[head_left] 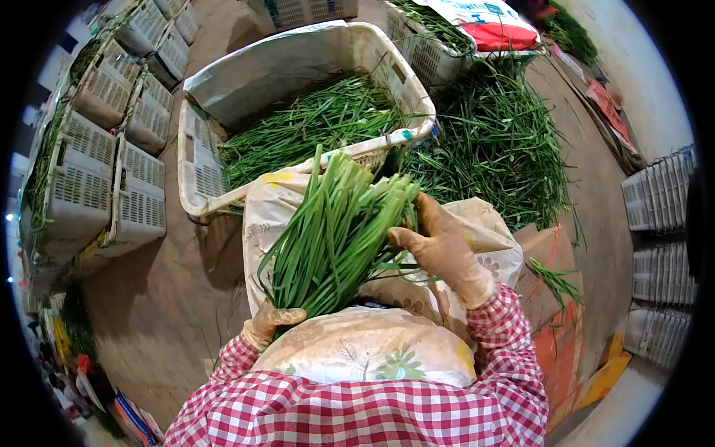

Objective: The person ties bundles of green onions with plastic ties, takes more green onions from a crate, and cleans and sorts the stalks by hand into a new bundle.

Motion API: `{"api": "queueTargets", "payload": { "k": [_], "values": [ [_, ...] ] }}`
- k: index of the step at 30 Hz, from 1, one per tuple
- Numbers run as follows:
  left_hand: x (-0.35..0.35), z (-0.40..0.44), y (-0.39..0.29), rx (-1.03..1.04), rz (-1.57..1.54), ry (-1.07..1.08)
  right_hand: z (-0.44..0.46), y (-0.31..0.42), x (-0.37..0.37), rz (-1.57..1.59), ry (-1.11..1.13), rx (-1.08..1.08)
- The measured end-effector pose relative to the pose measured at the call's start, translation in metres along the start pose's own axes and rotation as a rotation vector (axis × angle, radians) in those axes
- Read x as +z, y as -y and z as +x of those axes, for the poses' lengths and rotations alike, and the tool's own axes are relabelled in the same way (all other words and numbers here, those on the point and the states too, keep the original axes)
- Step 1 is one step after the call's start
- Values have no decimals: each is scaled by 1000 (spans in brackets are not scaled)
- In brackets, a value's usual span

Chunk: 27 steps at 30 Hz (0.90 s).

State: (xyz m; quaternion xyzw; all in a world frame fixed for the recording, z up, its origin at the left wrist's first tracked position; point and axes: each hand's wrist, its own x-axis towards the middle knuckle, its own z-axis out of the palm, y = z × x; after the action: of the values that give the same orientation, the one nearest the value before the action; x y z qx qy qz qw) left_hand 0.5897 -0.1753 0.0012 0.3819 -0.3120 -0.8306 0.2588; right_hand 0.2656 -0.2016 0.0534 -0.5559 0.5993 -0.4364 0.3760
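Note:
A thick bunch of long green stalks point(328, 238) lies over my lap, its pale cut ends pointing up and away from me. My left hand point(277, 320), in a tan glove, is closed round the leafy lower end. At the upper right side of the bunch is my right hand point(439, 242), gloved too, its thumb and fingers curled against the stalks near the pale ends. Beneath the bunch a floral apron point(372, 346) covers my legs. Just beyond stands a white plastic crate point(195, 160) holding more green stalks point(313, 123).
A large loose heap of green stalks point(499, 141) lies right of the crate. Stacked white crates point(141, 179) line the left, more crates point(659, 272) the far right. A white and red sack point(495, 26) tops another crate. Cardboard point(547, 261) with a few stalks lies beside my right arm.

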Motion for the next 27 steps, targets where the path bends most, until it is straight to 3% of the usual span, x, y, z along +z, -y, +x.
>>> {"api": "queueTargets", "payload": {
  "k": [2, 3, 5, 6, 8, 9, 11, 12, 13, 15, 16, 17, 18, 21, 23, 25, 27],
  "values": [
    [-23, -5, 22, -14, -48, -37, -2, 18, -19, -57, 217, 0],
    [-9, -6, 14, 15, -19, -41, 0, 29, -28, -57, 215, 0],
    [-4, -5, 11, 45, 9, -39, 10, 47, -47, -761, 287, -386],
    [-15, -4, 15, -4, -156, 121, 14, 29, -53, -716, 302, -341],
    [-26, -3, 23, -61, -323, 283, 25, 9, -67, -749, 292, -488],
    [-17, 0, 17, -107, -375, 272, 30, 7, -71, -740, 305, -523],
    [-50, 3, 44, -110, -447, 288, 46, -16, -80, -745, 214, -766],
    [-67, 4, 58, -112, -482, 296, 54, -21, -86, -642, 165, -752],
    [-54, 0, 53, -138, -626, 238, 61, -18, -99, -764, 63, -810],
    [30, 0, 5, -181, -525, -42, 76, -29, -130, -1098, -148, -759],
    [29, 1, 9, -101, -538, -5, 82, -35, -145, -1177, -231, -683],
    [30, 2, 12, -17, -550, 30, 90, -44, -161, -1251, -383, -763],
    [37, 2, 15, 25, -574, -50, 96, -56, -178, -1297, -507, -742],
    [2, 8, 27, 28, -550, 18, 97, -68, -207, -1373, -624, -4],
    [1, 9, 27, 42, -556, 54, 88, -50, -173, -1426, -584, 413],
    [20, 6, 15, 36, -613, 113, 69, -27, -138, -384, -24, 454],
    [25, 8, 8, 31, -614, 139, 43, -24, -81, 221, 344, 353]
  ]
}}
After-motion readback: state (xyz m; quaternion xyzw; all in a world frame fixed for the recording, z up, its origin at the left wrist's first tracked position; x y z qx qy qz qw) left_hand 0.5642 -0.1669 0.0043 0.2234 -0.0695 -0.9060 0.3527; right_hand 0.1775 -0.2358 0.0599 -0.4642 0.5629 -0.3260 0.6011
